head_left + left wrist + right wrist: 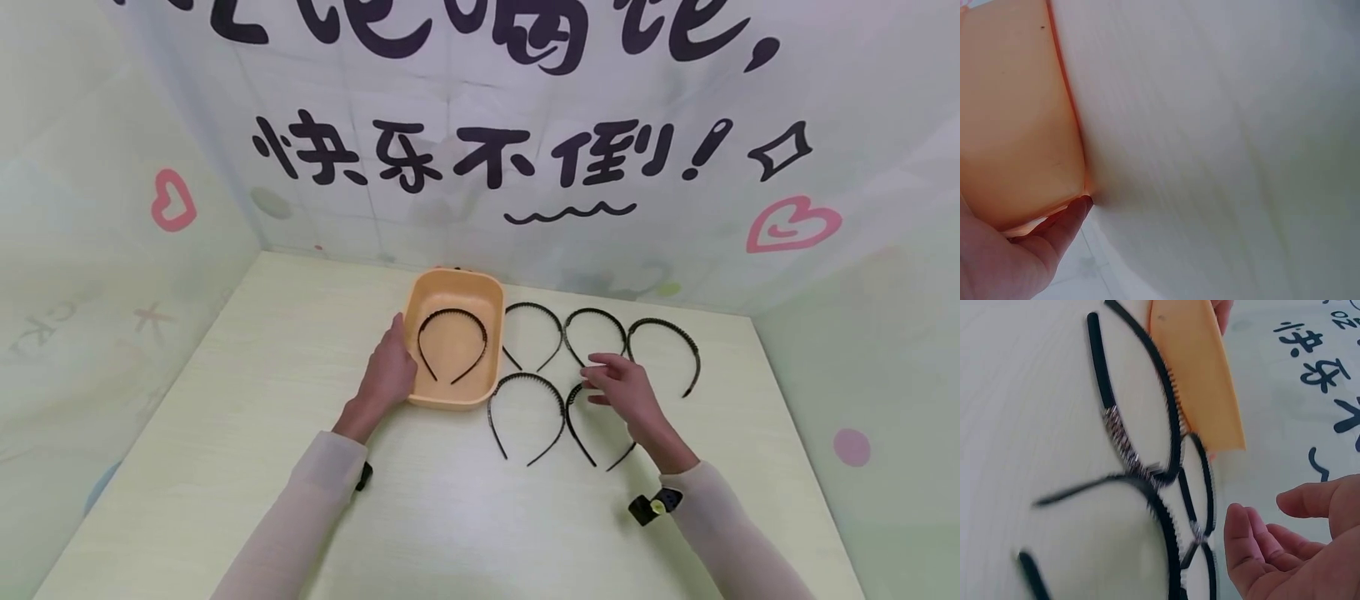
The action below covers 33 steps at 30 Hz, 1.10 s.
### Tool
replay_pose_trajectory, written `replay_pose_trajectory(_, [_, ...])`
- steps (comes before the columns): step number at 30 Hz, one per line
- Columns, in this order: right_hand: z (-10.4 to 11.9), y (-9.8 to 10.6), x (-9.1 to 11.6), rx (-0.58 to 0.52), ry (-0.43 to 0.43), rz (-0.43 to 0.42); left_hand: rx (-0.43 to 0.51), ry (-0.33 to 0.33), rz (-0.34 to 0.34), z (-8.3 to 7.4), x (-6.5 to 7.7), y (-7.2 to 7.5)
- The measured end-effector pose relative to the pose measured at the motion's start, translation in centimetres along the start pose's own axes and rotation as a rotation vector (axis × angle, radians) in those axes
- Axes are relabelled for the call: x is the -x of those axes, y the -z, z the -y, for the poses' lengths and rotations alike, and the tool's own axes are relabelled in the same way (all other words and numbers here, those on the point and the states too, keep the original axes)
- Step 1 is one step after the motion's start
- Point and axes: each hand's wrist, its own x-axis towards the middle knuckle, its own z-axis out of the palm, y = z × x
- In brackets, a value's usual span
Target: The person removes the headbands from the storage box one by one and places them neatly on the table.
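Observation:
An orange plastic basin [417,396] stands on the table with a black toothed headband [452,312] lying in it. My left hand [386,371] grips the basin's left side; in the left wrist view its fingers [1063,234] bend along the lower edge of the outer wall. To the right of the basin, several more black headbands lie in two rows, among them a front-row headband [527,377] beside the basin. My right hand [626,392] hovers over the other front headband [576,433], partly covering it. Its fingers are loosely bent and hold nothing.
The back row has a left headband [551,317], a middle headband [596,311] and a right headband [686,337], set close side by side. Behind the pale table [465,500] rises a printed wall sheet [450,225], with more sheeting on both sides.

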Motion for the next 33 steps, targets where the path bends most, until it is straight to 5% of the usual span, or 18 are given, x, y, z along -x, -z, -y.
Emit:
replay_pose_trajectory(8, [2.3, -4.6, -1.1, -0.102, 0.037, 0.066, -0.002, -0.001, -0.003, 0.2, 0.0, 0.1])
replay_pose_trajectory(19, [5.2, -10.8, -2.1, -0.175, 0.099, 0.264, 0.006, -0.001, -0.005, 0.2, 0.1, -0.1])
replay_pose_trajectory(33, [7.5, -14.7, -2.7, -0.122, -0.084, 0.291, 0.012, -0.005, -0.007, -0.2, 0.0, 0.0])
